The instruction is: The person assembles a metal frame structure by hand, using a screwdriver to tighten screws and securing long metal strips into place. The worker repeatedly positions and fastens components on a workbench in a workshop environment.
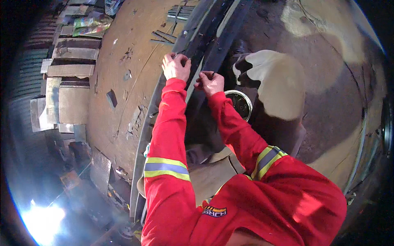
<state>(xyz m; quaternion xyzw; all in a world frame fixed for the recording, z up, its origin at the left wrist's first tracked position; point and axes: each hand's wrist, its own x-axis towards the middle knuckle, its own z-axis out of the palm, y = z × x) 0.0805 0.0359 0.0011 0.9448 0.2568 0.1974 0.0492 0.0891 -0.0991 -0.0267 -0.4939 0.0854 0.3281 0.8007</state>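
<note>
A long dark metal beam with a channel shape runs from the upper middle down toward me. At its left flange, my left hand is closed, thumb and fingers drawn together; what they hold, if anything, is too small to name. Just to the right and a little nearer, my right hand is pinched over the beam's right side, its fingertips partly hidden. A small bolt sticks up from the beam beyond my left hand. Beside my right forearm stands a round bucket with a pale rim and small dark pieces inside.
Several dark metal strips lie on the brown floor left of the beam, with a flat offcut nearer. Stacked plates line the far left. A bright glare shows at lower left. A cable crosses the floor at right.
</note>
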